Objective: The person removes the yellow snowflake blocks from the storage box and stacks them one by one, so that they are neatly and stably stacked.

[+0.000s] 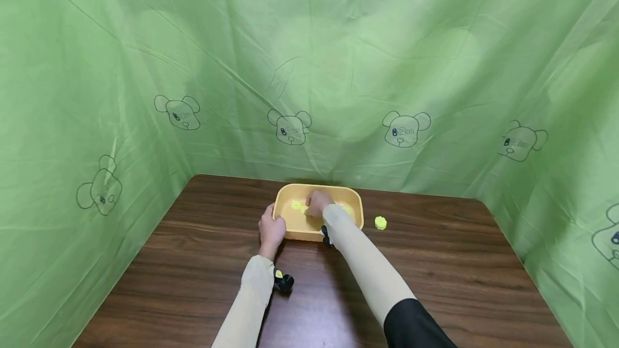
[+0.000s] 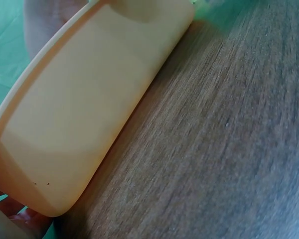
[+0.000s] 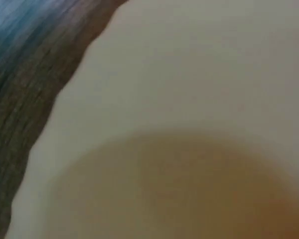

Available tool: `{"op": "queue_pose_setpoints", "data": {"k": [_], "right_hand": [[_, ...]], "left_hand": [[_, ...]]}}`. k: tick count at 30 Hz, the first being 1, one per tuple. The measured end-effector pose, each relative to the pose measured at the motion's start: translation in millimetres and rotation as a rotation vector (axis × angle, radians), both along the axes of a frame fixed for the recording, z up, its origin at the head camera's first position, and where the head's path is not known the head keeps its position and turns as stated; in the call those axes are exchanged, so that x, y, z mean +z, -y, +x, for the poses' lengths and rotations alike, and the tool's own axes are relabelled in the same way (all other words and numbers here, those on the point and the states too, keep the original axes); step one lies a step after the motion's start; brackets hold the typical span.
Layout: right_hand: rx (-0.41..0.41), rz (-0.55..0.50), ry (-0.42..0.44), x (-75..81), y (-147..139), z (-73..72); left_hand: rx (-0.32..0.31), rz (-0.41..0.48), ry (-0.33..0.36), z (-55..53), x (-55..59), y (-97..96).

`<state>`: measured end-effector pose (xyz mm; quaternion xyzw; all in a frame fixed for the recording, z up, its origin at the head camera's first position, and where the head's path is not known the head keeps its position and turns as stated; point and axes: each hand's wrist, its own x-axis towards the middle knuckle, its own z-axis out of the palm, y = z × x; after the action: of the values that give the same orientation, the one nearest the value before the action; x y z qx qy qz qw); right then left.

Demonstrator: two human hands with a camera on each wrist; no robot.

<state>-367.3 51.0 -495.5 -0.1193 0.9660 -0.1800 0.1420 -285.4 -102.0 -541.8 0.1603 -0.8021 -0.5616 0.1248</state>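
Note:
A yellow plastic basin (image 1: 344, 191) stands on the wooden table near its back edge. My left hand (image 1: 272, 229) grips the basin's left end, thumb at the near left corner. In the left wrist view the basin's outer wall (image 2: 84, 109) fills the left half, with part of that hand (image 2: 15, 221) at the lower corner. My right hand (image 1: 319, 203) reaches down inside the basin, and its fingertips are hidden. Beside it on the basin floor lie pale yellow pieces (image 1: 297, 205); more yellow shows beyond the right wrist. The right wrist view shows only a blurred basin wall (image 3: 164, 89).
On the table (image 1: 435, 262), just right of the basin, sits a small yellow-green scalloped piece (image 1: 380, 223). Green printed cloth (image 1: 309, 69) hangs behind the table and along both sides. Each wrist wears a black camera (image 1: 283, 282).

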Motion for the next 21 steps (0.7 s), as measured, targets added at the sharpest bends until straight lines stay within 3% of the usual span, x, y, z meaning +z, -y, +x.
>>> {"op": "queue_pose_setpoints", "data": {"k": [6, 16, 21], "right_hand": [[-0.018, -0.008, 0.002, -2.7, -2.3, -0.2], [-0.057, -0.051, 0.079, -5.5, -5.9, 0.3], [-0.061, -0.085, 0.064, -5.6, -8.1, 0.8]], "left_hand": [[-0.008, 0.001, 0.000, -2.3, -1.5, 0.3], [-0.017, -0.010, -0.004, -0.9, -0.8, 1.9], [-0.019, -0.007, -0.008, -1.0, -0.3, 2.1]]}}
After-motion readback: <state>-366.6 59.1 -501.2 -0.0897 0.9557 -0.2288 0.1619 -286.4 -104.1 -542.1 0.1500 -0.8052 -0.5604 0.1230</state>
